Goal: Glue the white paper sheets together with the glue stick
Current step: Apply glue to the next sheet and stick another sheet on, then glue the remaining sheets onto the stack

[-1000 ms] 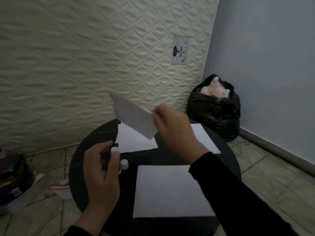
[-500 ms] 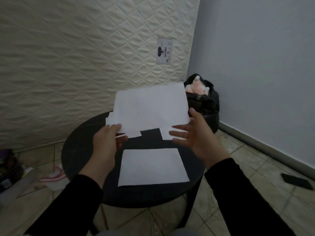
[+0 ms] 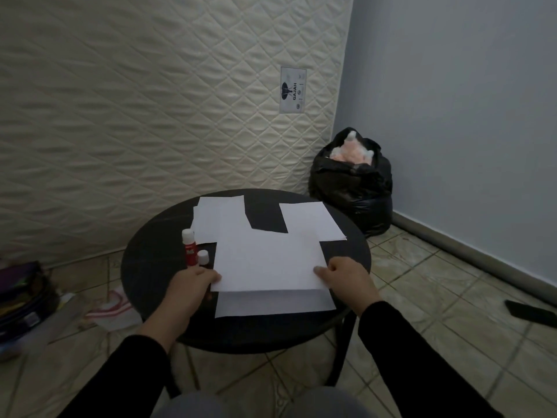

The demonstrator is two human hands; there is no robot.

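I hold a white paper sheet (image 3: 268, 260) by its two near corners, just above a second white sheet (image 3: 275, 303) that lies on the round black table (image 3: 150, 267). My left hand (image 3: 193, 285) pinches the near left corner and my right hand (image 3: 343, 276) pinches the near right corner. The held sheet sits shifted a little toward the far side, so the lower sheet's near strip shows. A red glue stick (image 3: 190, 248) with a white top stands upright left of the sheets, its white cap (image 3: 203, 257) beside it.
More white sheets lie at the table's far left (image 3: 217, 215) and far right (image 3: 310, 220). A black rubbish bag (image 3: 352, 182) stands in the corner. A quilted mattress (image 3: 150, 101) leans behind the table. A dark phone (image 3: 530, 312) and a bag (image 3: 21, 300) lie on the tiled floor.
The sheet was raised in the air with the glue stick in my left hand; now the sheet is lowered over the one on the table, both hands on its near corners, and the glue stick stands on the table.
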